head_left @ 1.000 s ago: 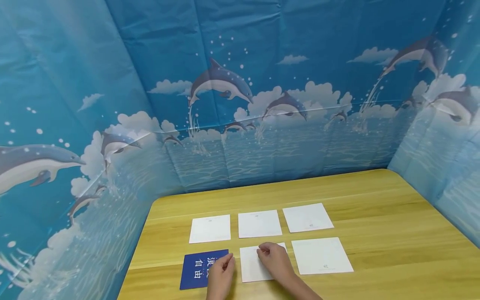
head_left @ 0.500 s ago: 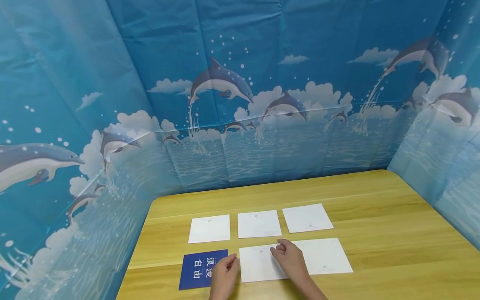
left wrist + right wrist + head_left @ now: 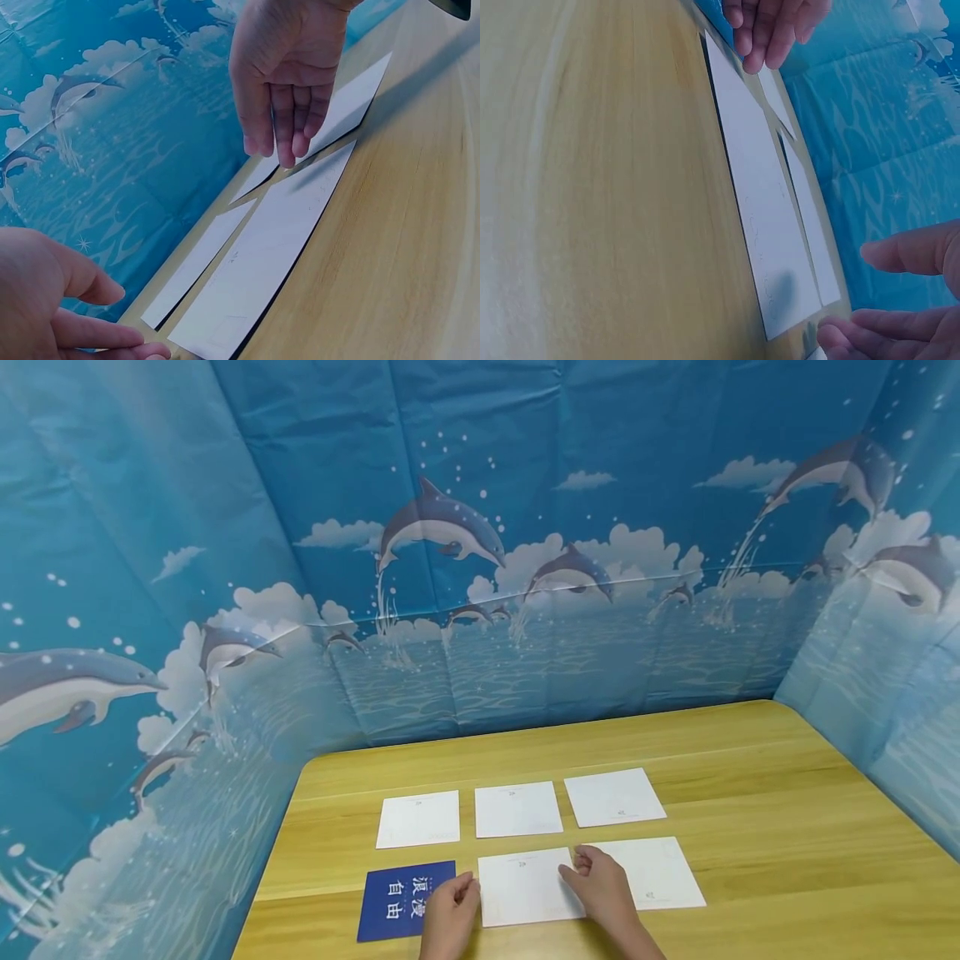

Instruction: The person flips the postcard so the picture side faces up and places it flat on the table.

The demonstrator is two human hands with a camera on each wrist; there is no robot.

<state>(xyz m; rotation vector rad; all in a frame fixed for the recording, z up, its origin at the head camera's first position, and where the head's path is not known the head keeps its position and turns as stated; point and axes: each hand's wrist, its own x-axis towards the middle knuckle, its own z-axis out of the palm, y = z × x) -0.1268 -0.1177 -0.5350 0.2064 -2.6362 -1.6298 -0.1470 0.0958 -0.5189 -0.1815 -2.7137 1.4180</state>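
Note:
In the head view, a white card [image 3: 521, 887] lies flat on the wooden table between my two hands. My left hand [image 3: 450, 914] hovers at its left edge, over the right part of a blue card [image 3: 397, 902] with white characters. My right hand [image 3: 603, 893] is at its right edge, partly covering another white card [image 3: 663, 872]. Both wrist views show thumb and fingers apart with nothing between them, on the left hand [image 3: 75, 307] and the right hand [image 3: 907, 300]. Whether any fingertip touches a card, I cannot tell.
Behind the front row lie three more white cards: a left one [image 3: 417, 820], a middle one [image 3: 517, 810] and a right one [image 3: 615, 797]. A blue dolphin-print curtain [image 3: 525, 660] hangs along the back and sides of the table [image 3: 787, 793].
My right hand has moved right, from above the front middle card to its right edge, uncovering most of it. My left hand has shifted slightly right and down. The cards lie practically unmoved.

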